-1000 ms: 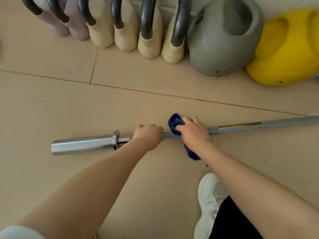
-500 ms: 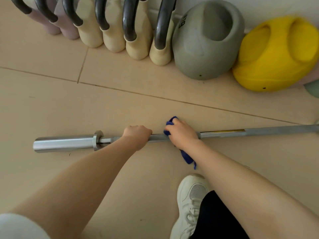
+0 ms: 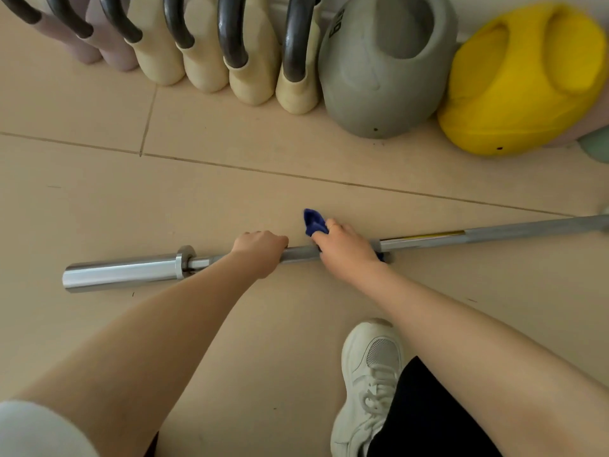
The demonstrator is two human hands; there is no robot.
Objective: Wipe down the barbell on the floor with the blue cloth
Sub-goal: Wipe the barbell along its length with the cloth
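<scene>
A steel barbell (image 3: 428,239) lies across the beige floor, its shiny sleeve end (image 3: 122,273) at the left and its shaft running off the right edge. My left hand (image 3: 258,250) grips the shaft just right of the collar. My right hand (image 3: 346,249) is a little further right, wrapped round the shaft with the blue cloth (image 3: 314,222) under it. A fold of the cloth sticks out beyond my fingers; most of the cloth is hidden by the hand.
Along the wall at the back stand several cream and pink kettlebells with black handles (image 3: 230,47), a grey kettlebell (image 3: 379,77) and a yellow one (image 3: 520,84). My white sneaker (image 3: 369,377) and black-clad leg are at the bottom right.
My right hand with the cloth has slid a short way along the shaft, away from the left hand. The cloth's hanging tail near the floor is now mostly hidden. The left hand keeps its grip.
</scene>
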